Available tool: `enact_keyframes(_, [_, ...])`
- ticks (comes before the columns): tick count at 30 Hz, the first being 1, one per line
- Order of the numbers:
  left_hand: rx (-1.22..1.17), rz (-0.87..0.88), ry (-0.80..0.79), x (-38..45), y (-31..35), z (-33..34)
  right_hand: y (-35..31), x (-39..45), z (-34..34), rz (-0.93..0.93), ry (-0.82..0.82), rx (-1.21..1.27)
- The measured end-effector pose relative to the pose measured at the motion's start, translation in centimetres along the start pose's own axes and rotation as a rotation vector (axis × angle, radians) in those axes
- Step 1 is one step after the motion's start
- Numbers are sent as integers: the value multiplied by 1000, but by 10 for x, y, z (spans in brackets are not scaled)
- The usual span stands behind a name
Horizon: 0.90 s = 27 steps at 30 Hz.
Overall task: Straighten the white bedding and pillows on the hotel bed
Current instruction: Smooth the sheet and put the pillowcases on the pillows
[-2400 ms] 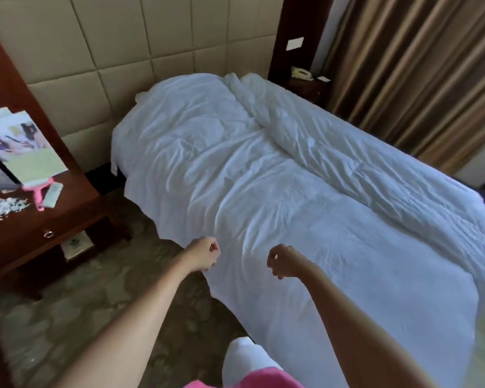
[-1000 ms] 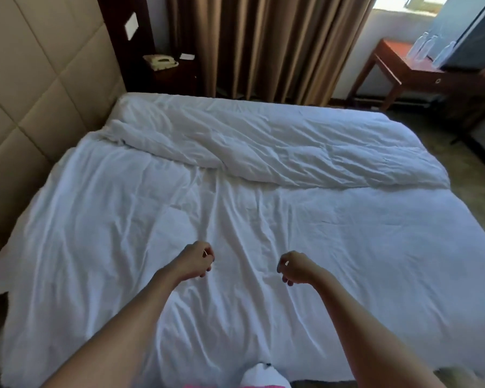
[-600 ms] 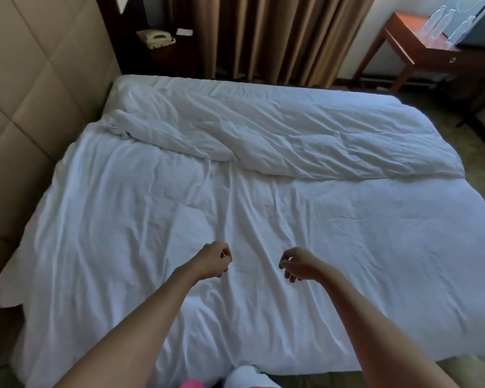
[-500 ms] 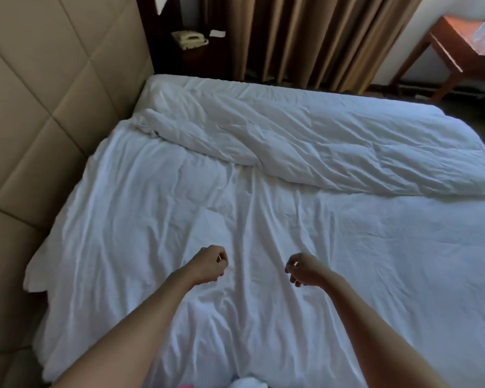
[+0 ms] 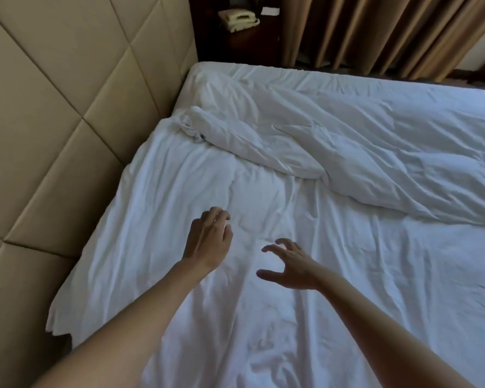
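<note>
A wrinkled white duvet (image 5: 361,261) covers the near part of the bed. Its folded-back, bunched portion (image 5: 333,141) lies along the far side, from the headboard end to the right edge of view. My left hand (image 5: 209,240) reaches out over the duvet near the headboard end, fingers relaxed and holding nothing. To its right my right hand (image 5: 289,263) hovers over the duvet with fingers and thumb spread. Whether either hand touches the fabric is unclear. No separate pillow shows.
A beige padded headboard (image 5: 67,121) fills the left. Beyond the bed's far corner a dark nightstand (image 5: 249,43) carries a cream telephone (image 5: 238,19). Brown curtains (image 5: 375,29) hang along the far side.
Both hands have uncurled from loose fists into spread fingers. The view has swung left and closer, towards the headboard end of the bed.
</note>
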<state>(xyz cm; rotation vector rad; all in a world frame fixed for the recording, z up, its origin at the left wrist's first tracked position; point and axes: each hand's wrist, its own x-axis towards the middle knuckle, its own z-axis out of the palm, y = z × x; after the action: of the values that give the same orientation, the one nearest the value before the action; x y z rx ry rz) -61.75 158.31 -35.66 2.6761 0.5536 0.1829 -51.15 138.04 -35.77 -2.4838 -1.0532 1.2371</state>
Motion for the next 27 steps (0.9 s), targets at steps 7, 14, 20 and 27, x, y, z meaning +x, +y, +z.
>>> enact_keyframes(7, [402, 131, -182, 114, -123, 42, -33, 132, -23, 55, 307, 48])
enact_keyframes(14, [298, 142, -64, 118, -184, 108, -18, 271, -55, 202, 450, -74])
enact_keyframes(20, [203, 172, 53, 120, -205, 143, -22, 359, -84, 275, 679, -122])
enact_keyframes(27, [186, 205, 135, 122, -214, 162, -13, 392, -96, 241, 780, 0])
